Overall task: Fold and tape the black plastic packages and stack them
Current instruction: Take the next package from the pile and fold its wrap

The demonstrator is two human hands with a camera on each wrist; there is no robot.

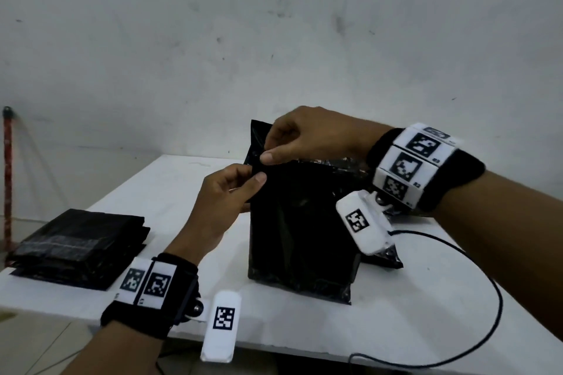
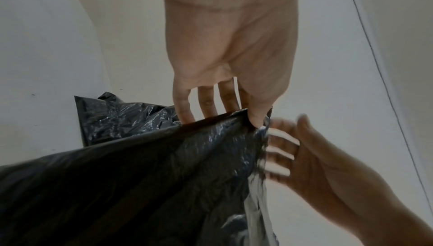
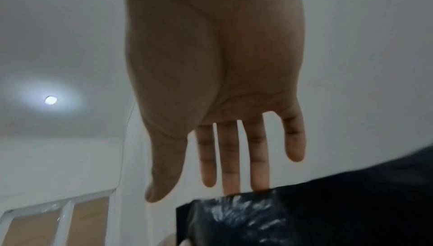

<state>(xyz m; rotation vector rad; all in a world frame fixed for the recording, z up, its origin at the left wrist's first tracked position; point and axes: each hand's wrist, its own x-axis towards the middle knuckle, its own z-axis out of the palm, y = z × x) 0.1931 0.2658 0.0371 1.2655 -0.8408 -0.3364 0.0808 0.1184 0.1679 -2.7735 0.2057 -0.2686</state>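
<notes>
Hands hold up a big shiny black plastic package (image 1: 300,231) over the white tabletop (image 1: 396,313) in the head view: the left hand (image 1: 227,192) pinches its left edge, the right hand (image 1: 300,135) pinches its top corner, and a flat stack of folded black plastic packages (image 1: 79,248) lies well apart at the left. In the left wrist view the left hand (image 2: 230,61) grips the package's (image 2: 131,185) top edge, thumb in front, with the right hand (image 2: 304,157) just beside. In the right wrist view the right hand (image 3: 211,75) shows nearly straight fingers (image 3: 230,159) whose tips reach behind the package (image 3: 316,213).
</notes>
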